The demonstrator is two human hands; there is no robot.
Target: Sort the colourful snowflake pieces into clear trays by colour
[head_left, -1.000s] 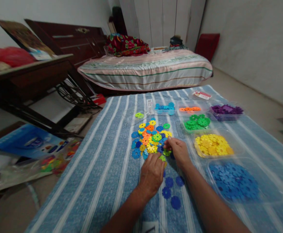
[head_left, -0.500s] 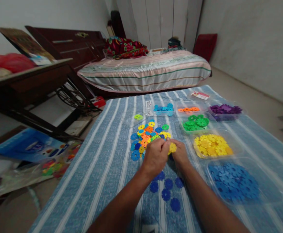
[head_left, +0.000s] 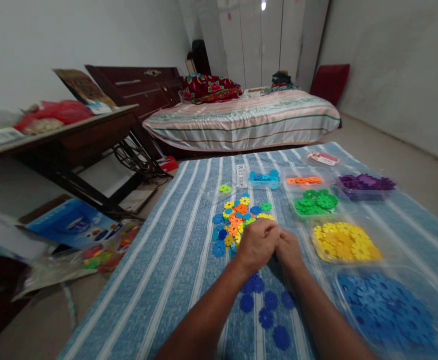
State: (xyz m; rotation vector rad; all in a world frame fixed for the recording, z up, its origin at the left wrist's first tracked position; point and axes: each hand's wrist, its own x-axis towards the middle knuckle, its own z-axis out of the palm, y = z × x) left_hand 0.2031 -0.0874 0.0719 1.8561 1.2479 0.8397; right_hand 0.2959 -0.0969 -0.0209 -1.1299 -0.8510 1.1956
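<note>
My left hand [head_left: 258, 242] and my right hand [head_left: 288, 251] are brought together over the near right edge of a mixed pile of plastic flower-shaped discs [head_left: 235, 220]. Both hands are closed, with fingertips meeting; whatever lies between them is hidden by the fingers. The pile holds blue, yellow, orange and green discs, partly covered by my left hand. Several loose dark blue discs [head_left: 266, 317] lie on the striped cloth [head_left: 158, 280], between my forearms.
On the right stand clear tubs of blue discs [head_left: 387, 310], yellow discs [head_left: 346, 241], green discs [head_left: 316, 201], purple discs [head_left: 367, 182] and orange discs [head_left: 303, 180]. Farther back are a light blue tub [head_left: 264, 179] and a lime disc [head_left: 225, 188]. A bed [head_left: 241, 125] stands beyond.
The view has shifted, so everything appears lower and farther right. The yellow disc seen between my hands earlier is no longer visible, and my hands have closed together.
</note>
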